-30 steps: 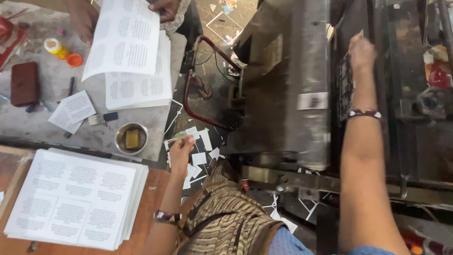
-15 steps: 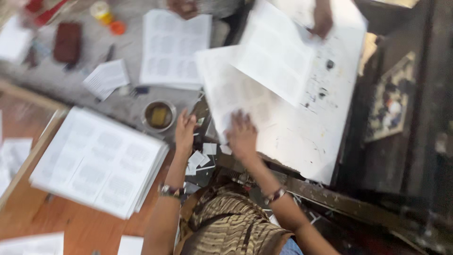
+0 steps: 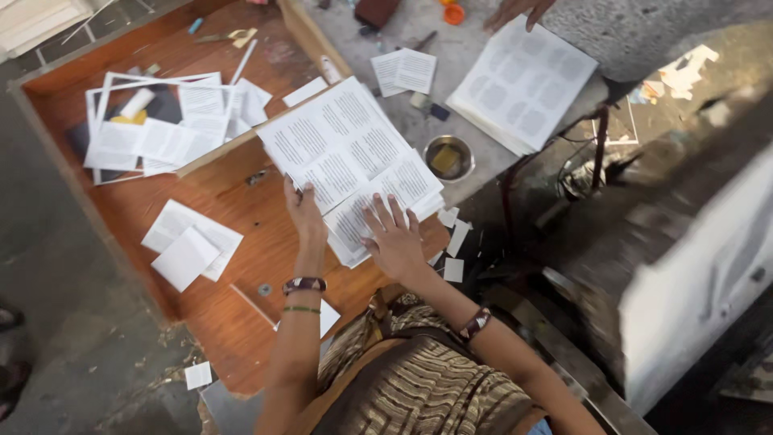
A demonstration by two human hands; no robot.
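Observation:
A stack of printed sheets (image 3: 346, 157) lies skewed across the edge of a wooden work table (image 3: 241, 274). My left hand (image 3: 304, 211) is at the stack's left edge, its fingers closed on the paper. My right hand (image 3: 394, 238) rests flat on the stack's near corner with its fingers spread. Both wrists wear bracelets.
Another person's hand (image 3: 519, 10) rests on a second printed stack (image 3: 523, 80) on the grey surface. A small metal bowl (image 3: 448, 157) stands between the stacks. Loose papers (image 3: 192, 243) lie on the wood, more (image 3: 161, 129) in the far tray. A blurred machine (image 3: 700, 274) is at right.
The view has swung left, away from the machine. My right hand came off the large sheet there and down onto the stack. My left hand moved from beside the bowl to the stack's edge.

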